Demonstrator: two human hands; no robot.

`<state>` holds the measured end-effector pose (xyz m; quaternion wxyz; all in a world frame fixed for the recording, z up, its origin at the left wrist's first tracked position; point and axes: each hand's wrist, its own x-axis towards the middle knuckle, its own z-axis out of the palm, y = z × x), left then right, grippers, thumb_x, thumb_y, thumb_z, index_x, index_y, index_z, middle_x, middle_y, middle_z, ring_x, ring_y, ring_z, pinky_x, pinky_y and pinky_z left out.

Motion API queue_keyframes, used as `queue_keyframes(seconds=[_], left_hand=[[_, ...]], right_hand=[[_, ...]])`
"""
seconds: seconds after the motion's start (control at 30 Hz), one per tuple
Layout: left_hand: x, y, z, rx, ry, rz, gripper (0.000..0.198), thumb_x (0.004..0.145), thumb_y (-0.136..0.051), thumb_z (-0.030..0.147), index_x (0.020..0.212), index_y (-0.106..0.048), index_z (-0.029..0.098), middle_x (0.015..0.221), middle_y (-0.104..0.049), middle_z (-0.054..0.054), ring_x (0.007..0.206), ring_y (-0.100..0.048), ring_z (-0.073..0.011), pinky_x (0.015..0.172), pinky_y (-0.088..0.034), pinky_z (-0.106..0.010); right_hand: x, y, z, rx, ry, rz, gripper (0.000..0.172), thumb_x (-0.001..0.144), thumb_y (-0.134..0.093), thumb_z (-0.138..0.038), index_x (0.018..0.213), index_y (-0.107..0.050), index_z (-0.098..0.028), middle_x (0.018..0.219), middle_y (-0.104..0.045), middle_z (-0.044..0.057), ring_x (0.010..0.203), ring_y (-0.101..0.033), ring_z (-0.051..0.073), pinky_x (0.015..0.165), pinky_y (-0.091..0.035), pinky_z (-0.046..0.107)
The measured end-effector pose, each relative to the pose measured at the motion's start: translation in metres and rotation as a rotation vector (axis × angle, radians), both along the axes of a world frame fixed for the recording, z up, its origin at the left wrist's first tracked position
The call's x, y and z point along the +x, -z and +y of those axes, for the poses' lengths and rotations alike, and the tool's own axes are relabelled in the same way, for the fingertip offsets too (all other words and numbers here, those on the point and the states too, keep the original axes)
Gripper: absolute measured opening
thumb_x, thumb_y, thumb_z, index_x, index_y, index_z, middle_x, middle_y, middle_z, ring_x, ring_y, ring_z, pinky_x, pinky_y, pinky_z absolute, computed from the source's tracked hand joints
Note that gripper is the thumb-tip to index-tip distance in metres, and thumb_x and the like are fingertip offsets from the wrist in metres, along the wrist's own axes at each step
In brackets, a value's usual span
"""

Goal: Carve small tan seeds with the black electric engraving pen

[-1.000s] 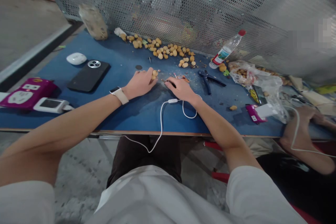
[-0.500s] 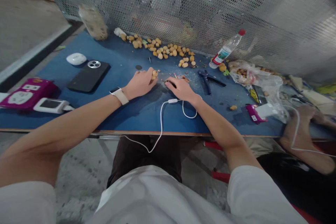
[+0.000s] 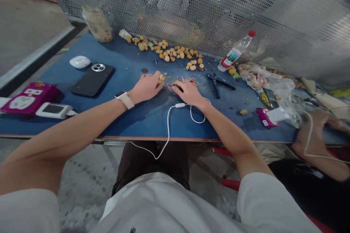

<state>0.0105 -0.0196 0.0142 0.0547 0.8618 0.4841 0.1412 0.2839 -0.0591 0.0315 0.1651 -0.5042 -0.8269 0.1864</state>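
Observation:
My left hand (image 3: 146,87) is shut on a small tan round nut (image 3: 162,77) held between its fingertips over the blue tabletop (image 3: 136,116). My right hand (image 3: 188,93) curls over a small black-handled tool (image 3: 177,88), with its tip hidden by my fingers. Orange-brown scraps (image 3: 193,83) lie just beyond that hand. A long scatter of similar tan nuts (image 3: 169,52) runs along the back of the table. Blue-handled pliers (image 3: 217,81) rest to the right of my right hand.
A black phone (image 3: 93,79) and white earbud case (image 3: 80,62) lie left, beside a magenta box (image 3: 28,98). A water bottle (image 3: 236,52) and plastic bag (image 3: 262,82) stand right, before a perforated metal screen (image 3: 218,7). A co-worker's hand (image 3: 314,127) rests far right.
Both hands stay almost where they were, still holding the nut and the tool. The view has shifted very slightly.

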Motion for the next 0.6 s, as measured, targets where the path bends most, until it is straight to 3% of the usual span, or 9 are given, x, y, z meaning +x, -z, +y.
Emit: queue_keyframes(seconds=[0.3,0.6], left_hand=[[-0.0013,-0.0008,0.0000,0.002,0.001,-0.005,0.027,0.130,-0.055,0.034,0.143,-0.066,0.014,0.123,-0.086,-0.028,0.129,-0.086,-0.0531,0.120,-0.065,-0.065],[-0.0040,0.0030,0.0025,0.015,0.006,-0.016,0.020,0.129,-0.059,0.032,0.142,-0.065,0.017,0.124,-0.087,-0.026,0.128,-0.087,-0.0494,0.120,-0.066,-0.062]], right_hand=[[-0.0007,-0.0007,-0.0002,-0.005,0.021,-0.027,0.056,0.132,-0.047,-0.063,0.143,-0.085,-0.023,0.119,-0.092,0.014,0.112,-0.082,0.034,0.093,-0.048,0.041],[-0.0014,-0.0006,0.0009,-0.030,0.014,-0.005,0.058,0.133,-0.047,-0.063,0.143,-0.085,-0.021,0.108,-0.089,0.012,0.096,-0.077,0.031,0.085,-0.044,0.040]])
